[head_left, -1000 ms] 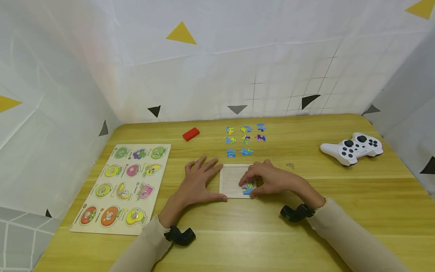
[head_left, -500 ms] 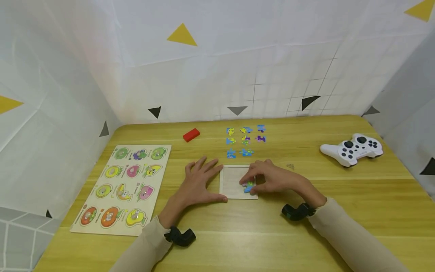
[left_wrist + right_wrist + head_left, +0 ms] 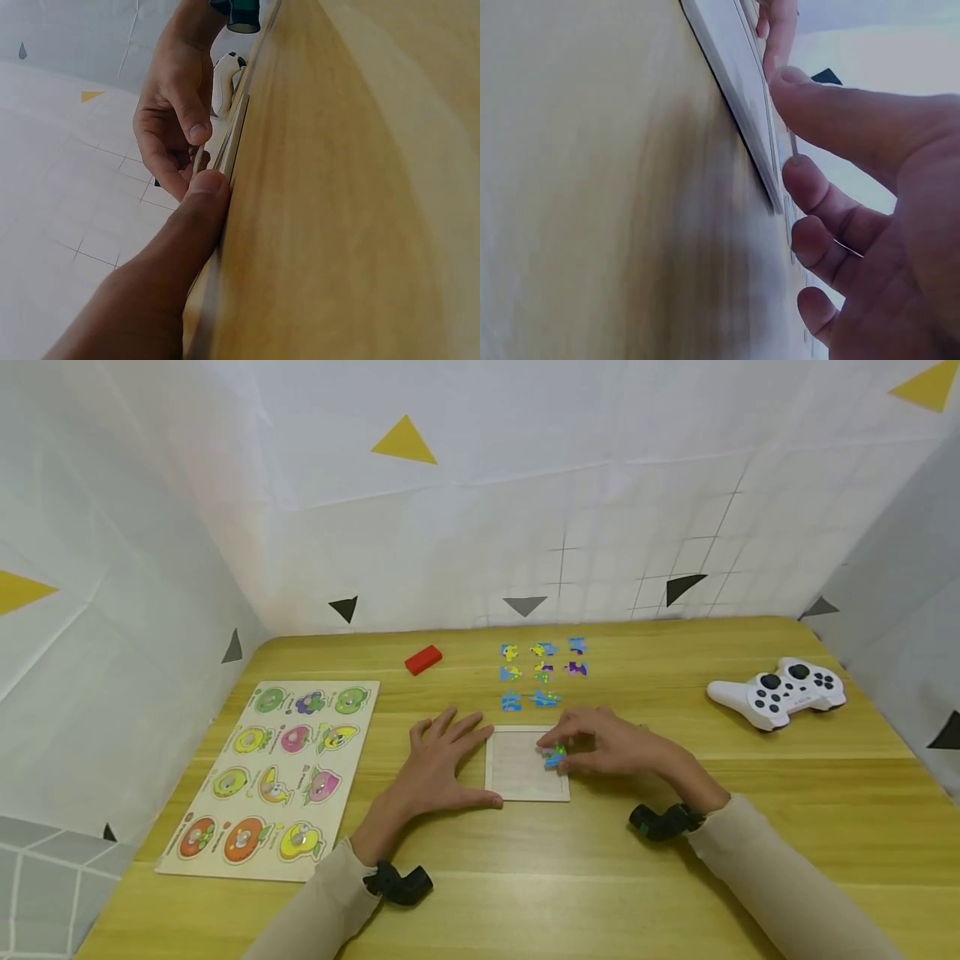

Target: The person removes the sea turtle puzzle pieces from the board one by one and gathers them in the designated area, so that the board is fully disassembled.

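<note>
My right hand pinches a jigsaw piece, coloured blue, pink and green, between thumb and fingers over the right side of a shallow wooden puzzle tray. The left wrist view shows that piece edge-on, raised off the tray. Seen from the right wrist, its thin edge runs between thumb and fingertip. My left hand spreads its fingers on the table, with thumb and index fingertip at the tray's left edge. Behind the tray, several loose jigsaw pieces lie in rows.
On the left lies a wooden fruit puzzle board. A red block lies toward the back, and a white game controller sits at the right. A pale cloth wall rises behind the table.
My right hand has lifted slightly and moved a little away from me and to the right, carrying the jigsaw piece from the tray's lower right corner. The left hand stays put.
</note>
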Available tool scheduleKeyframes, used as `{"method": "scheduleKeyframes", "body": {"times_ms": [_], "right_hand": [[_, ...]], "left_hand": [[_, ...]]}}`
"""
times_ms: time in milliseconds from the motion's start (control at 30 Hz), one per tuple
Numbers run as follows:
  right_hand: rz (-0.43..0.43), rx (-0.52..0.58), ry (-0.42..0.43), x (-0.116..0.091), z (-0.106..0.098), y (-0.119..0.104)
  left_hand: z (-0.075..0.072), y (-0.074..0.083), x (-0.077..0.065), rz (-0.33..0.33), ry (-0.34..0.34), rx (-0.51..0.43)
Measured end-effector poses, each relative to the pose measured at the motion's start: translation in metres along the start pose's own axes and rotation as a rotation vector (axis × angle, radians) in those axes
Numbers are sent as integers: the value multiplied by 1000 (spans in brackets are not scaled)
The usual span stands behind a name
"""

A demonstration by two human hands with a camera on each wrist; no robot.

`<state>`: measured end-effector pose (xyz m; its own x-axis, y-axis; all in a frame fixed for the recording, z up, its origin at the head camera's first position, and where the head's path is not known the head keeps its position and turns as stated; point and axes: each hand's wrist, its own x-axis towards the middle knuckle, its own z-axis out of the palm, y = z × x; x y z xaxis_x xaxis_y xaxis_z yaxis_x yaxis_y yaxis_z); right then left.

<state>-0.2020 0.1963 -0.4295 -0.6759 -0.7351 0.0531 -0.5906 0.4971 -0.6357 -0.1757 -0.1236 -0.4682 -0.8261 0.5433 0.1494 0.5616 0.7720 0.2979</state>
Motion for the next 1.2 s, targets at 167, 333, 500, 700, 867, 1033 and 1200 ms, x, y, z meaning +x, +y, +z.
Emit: {"method": "scheduleKeyframes", "body": {"times_ms": [167,333,500,700,867,1033,1200], "right_hand": [[37,34,69,-2,-4,8],[48,2,183,-3,-8,23],[77,-8,241,-5,-14,39],[118,-66,249,-5,-22,50],[137,-112,242,1,-27,54],[163,-157,235,7,-31,56],[179,-156,222,10,-33,58]], "left_hand": [[0,0,0,6,0,-9],[-1,1,1,7,0,-13],[-2,1,1,6,2,-18],[-1,1,0,6,2,-33],[0,0,0,1,1,-37],[1,-1,0,1,2,-38],[2,-1,0,15,13,-33]]}}
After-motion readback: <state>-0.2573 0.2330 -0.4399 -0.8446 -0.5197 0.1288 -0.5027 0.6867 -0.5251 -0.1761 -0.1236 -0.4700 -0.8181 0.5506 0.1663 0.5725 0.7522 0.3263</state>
